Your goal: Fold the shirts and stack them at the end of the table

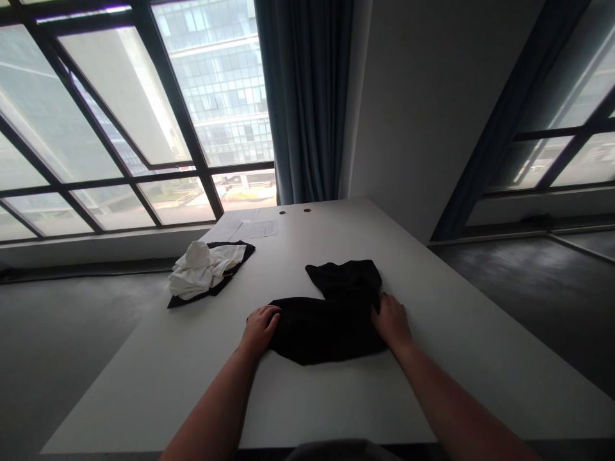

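A crumpled black cloth garment (327, 330) lies on the white table (307, 397), folded over on itself, with a narrower part reaching to the far side. My left hand (261, 330) rests at its left edge, fingers together over the fabric. On its right side, my right hand (391, 322) lies on top of the cloth with fingers slightly apart. Farther left, a bunched white cloth (202, 270) sits on a flat black cloth (235, 270), out of reach of both hands.
Sheets of printed paper (252, 225) lie at the far end of the table beside two round cable holes (294, 210). Table edges run along both sides, with dark floor (528, 288) beyond them. Large windows and a blue curtain (302, 96) stand behind.
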`<action>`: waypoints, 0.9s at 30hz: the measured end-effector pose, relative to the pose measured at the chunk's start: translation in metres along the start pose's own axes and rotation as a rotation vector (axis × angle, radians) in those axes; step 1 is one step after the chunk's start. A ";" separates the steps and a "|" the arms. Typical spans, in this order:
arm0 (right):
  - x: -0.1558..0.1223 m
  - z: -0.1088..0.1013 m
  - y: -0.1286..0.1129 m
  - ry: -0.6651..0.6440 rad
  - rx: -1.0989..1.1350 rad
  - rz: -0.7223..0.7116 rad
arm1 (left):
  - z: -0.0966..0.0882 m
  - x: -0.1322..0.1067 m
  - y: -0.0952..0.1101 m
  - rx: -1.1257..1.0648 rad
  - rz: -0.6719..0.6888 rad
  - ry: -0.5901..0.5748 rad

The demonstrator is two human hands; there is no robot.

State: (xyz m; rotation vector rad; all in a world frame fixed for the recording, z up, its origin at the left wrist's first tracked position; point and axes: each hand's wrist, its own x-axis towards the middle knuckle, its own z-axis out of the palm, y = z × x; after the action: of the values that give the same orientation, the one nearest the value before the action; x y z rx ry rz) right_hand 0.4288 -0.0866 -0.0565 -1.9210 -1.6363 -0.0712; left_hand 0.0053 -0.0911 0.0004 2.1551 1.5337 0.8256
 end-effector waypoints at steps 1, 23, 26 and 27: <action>-0.001 0.000 -0.002 -0.024 -0.064 0.016 | 0.001 0.001 -0.001 0.014 -0.011 -0.004; 0.013 -0.033 0.016 0.198 0.508 0.543 | 0.003 0.000 -0.004 0.082 0.003 0.006; 0.015 -0.034 0.020 0.231 0.555 0.578 | 0.004 -0.002 -0.002 0.150 0.004 0.023; 0.015 -0.034 0.021 0.251 0.561 0.568 | 0.004 -0.003 -0.001 0.179 0.001 0.034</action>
State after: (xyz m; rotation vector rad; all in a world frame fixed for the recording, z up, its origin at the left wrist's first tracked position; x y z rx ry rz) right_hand 0.4630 -0.0907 -0.0314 -1.7616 -0.7898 0.3288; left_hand 0.0064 -0.0930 -0.0044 2.2770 1.6812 0.7547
